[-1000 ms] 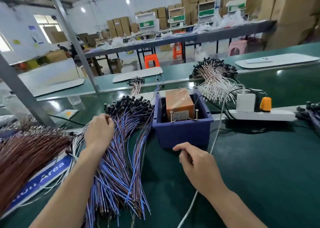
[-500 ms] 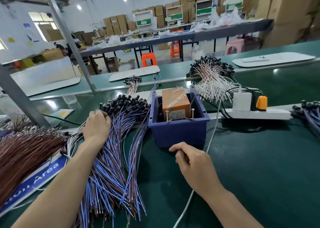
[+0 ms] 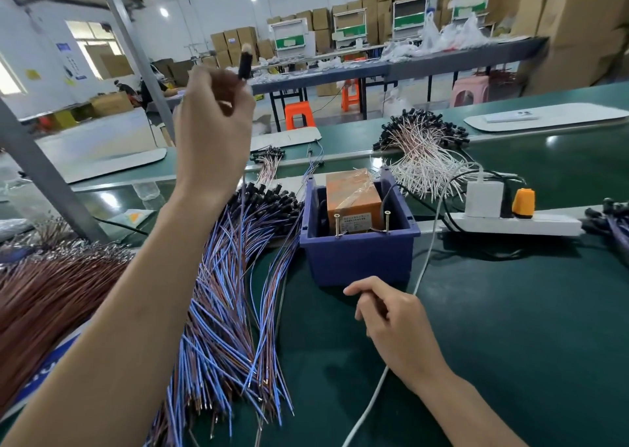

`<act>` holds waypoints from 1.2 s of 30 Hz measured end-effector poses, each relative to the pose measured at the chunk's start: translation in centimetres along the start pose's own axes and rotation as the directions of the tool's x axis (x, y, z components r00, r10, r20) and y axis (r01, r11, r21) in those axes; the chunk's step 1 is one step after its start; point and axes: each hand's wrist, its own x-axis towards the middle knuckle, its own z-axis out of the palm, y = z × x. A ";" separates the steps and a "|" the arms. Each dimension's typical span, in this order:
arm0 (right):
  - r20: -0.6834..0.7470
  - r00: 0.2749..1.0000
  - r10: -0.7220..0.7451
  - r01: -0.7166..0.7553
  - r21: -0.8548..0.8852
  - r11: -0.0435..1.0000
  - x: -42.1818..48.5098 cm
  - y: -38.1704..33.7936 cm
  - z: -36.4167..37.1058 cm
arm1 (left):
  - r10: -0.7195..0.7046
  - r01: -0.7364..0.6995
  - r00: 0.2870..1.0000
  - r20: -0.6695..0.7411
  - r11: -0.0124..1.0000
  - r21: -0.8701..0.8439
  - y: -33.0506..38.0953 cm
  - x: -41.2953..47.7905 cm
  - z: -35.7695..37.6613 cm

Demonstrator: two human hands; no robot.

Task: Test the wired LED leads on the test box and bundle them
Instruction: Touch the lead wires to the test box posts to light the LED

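Pinching black cylindrical LED lead (image 3: 245,62), left hand (image 3: 212,130) aloft; right hand (image 3: 396,326) loosely curled

Bare mat (image 3: 510,344) right of test box (image 3: 359,259); wire pile (image 3: 231,293) crowds its left, power strip (image 3: 517,225) behind-right.

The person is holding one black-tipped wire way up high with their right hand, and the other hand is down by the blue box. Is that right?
Not quite. The head view shows the left hand holding the thin black-tipped wire up high; the right hand is the one down by the blue plastic box.
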 end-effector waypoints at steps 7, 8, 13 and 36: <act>0.429 0.893 0.136 -0.371 0.531 0.762 -0.1 -2.1 -0.9 | 0.178 -0.211 0.975 -0.131 0.926 -0.313 7.4 -0.9 -0.3; 0.523 0.847 0.096 -0.435 0.578 0.690 -0.1 -2.3 -1.0 | 0.200 -0.243 0.968 -0.151 0.893 -0.377 8.3 -1.7 -0.2; 0.592 0.797 -0.121 -0.487 0.748 0.451 0.1 -2.6 -2.1 | 0.046 -0.112 0.992 -0.119 0.768 -0.630 8.0 -7.3 0.8; 0.441 0.897 0.041 -0.279 0.490 0.826 0.1 -2.3 -1.5 | -0.779 0.573 0.547 0.306 0.082 -0.816 -4.5 -15.1 5.5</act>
